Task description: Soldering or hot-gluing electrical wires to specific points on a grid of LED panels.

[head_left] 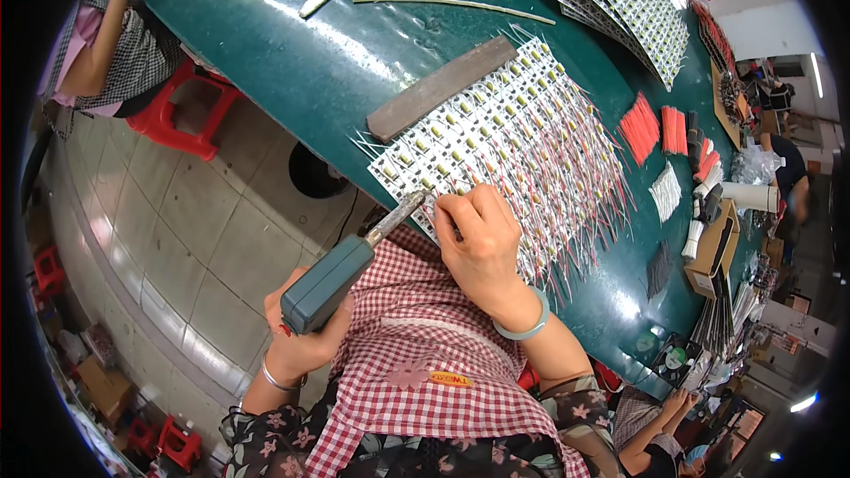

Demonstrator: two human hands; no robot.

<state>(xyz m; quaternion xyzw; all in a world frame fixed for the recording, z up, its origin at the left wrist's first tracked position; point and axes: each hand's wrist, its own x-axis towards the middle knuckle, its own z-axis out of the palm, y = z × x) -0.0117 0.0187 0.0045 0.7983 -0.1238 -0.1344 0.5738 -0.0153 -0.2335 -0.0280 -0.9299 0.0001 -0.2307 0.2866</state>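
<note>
The scene is brightly and evenly lit from overhead, with white streaks of glare running along the glossy green tabletop and a second bright patch near its lower right edge, while shadows under the right hand and the flat grey bar stay short and soft. Fisheye distortion is strong: the table edge bows into a curve, the floor tiles bend, and a black vignette fills the corners. The centre is sharp, whereas the rim smears and the far right windows blow out to white.
</note>
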